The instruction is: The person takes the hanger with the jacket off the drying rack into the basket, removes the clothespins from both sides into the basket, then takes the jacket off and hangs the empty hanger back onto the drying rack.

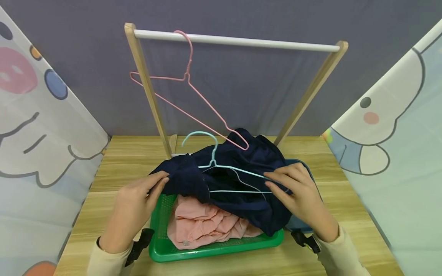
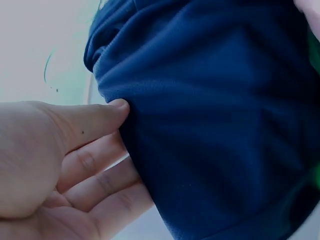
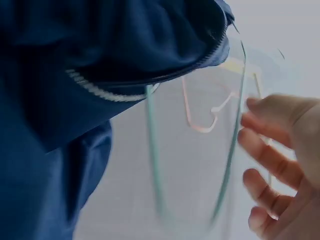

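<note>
Cream sleeves (image 1: 105, 265) lie nearest. The left hand (image 1: 132, 203) has its grip pinching the edge of a navy zippered garment (image 1: 186, 176), draped over the back edge of a green plastic basket (image 1: 214, 256) holding pink clothing (image 1: 207, 222). A mint-green clothes hanger (image 1: 213, 155) sits partly inside the garment; the right hand (image 1: 302, 193), grip slack, has its fingertips beside it. Near the desk's (image 1: 348, 218) back edge, a garment rack (image 1: 248, 40) carries a pink hanger (image 1: 189, 63).

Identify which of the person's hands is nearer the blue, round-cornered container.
Right. The right hand appears over the container; the left hand is farther off, pinching the left edge of the navy fabric garment.
</note>
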Demonstrator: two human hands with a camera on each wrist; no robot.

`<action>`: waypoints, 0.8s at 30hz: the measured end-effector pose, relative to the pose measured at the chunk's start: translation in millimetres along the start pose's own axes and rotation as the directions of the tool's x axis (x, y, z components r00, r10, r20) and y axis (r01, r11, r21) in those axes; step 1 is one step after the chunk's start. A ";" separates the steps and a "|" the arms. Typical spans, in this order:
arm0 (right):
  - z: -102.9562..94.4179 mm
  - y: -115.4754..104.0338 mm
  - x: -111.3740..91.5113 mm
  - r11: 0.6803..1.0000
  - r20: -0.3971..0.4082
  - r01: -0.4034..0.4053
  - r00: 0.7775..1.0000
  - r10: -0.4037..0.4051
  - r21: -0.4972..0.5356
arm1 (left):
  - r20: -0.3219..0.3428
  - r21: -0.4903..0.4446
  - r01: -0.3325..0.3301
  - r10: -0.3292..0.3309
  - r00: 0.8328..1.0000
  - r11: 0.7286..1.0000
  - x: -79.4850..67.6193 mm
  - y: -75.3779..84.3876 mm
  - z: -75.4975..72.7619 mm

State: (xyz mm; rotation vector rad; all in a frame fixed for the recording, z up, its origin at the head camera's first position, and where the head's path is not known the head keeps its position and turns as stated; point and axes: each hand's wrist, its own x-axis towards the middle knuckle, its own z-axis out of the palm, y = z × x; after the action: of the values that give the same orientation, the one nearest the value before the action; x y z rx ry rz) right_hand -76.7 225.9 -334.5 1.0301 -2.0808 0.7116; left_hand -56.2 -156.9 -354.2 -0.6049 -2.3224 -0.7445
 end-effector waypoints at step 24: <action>-67.0 32.5 -15.4 0.959 -0.242 -0.067 0.970 -0.002 -0.274 | 0.289 0.010 0.101 -0.099 0.952 0.995 -7.6 45.7 43.5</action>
State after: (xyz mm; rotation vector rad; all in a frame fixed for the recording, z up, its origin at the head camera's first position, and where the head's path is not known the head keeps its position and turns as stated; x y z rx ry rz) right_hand -74.0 298.3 -311.2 0.7151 -1.9223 0.5091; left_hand -42.6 -97.3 -371.4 -0.6383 -2.6383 -0.7492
